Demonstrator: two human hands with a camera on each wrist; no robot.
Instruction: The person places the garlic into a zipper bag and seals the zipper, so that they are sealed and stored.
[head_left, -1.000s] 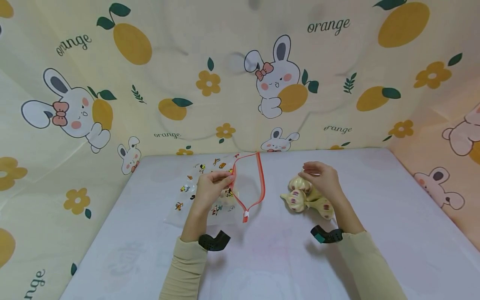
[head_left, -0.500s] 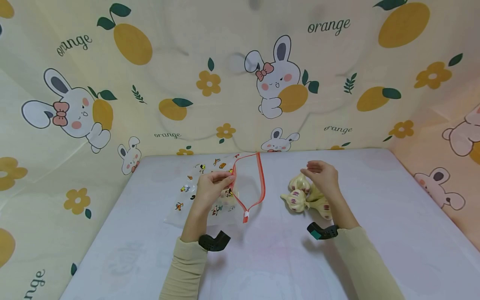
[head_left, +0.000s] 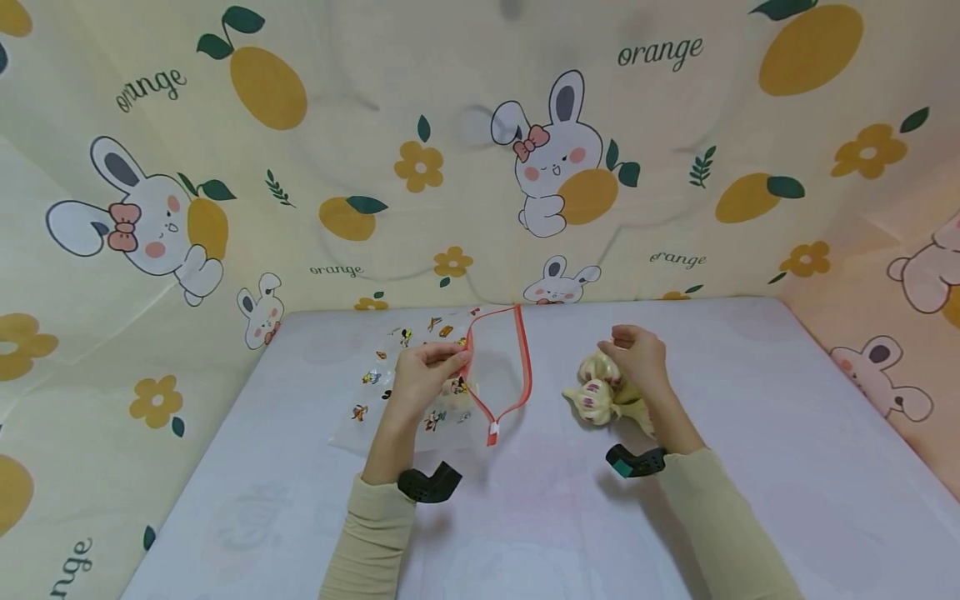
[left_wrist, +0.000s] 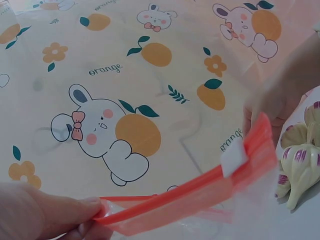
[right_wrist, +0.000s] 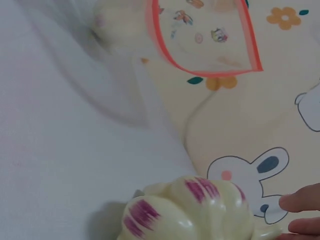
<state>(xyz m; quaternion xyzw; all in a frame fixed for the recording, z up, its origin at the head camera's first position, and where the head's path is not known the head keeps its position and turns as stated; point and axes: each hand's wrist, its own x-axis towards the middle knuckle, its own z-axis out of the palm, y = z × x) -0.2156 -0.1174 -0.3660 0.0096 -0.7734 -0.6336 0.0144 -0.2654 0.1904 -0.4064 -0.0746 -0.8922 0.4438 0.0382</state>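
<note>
My left hand [head_left: 426, 377] pinches the red rim of a clear zip bag [head_left: 352, 429] printed with small cartoon figures. The bag's mouth gapes toward the right, and a white slider [left_wrist: 234, 159] sits at its near corner. A pale rounded thing [right_wrist: 117, 22] shows blurred through the plastic. Right of the bag, several garlic bulbs [head_left: 592, 402] with purple streaks lie together. My right hand [head_left: 641, 362] is over the rear bulb [head_left: 597, 367], partly hiding the cluster. Its fingers [right_wrist: 302, 199] stand apart around the tip of that bulb's stem; whether they touch it is unclear.
Everything rests on a white-covered table [head_left: 525, 525]. A cream cloth backdrop [head_left: 465, 200] with rabbits and oranges rises behind the table and at its sides. Dark wrist cameras [head_left: 430, 482] are strapped to both wrists.
My right hand and forearm have shifted a little to the left over the garlic. The bulbs, the bag and my left hand keep their places.
</note>
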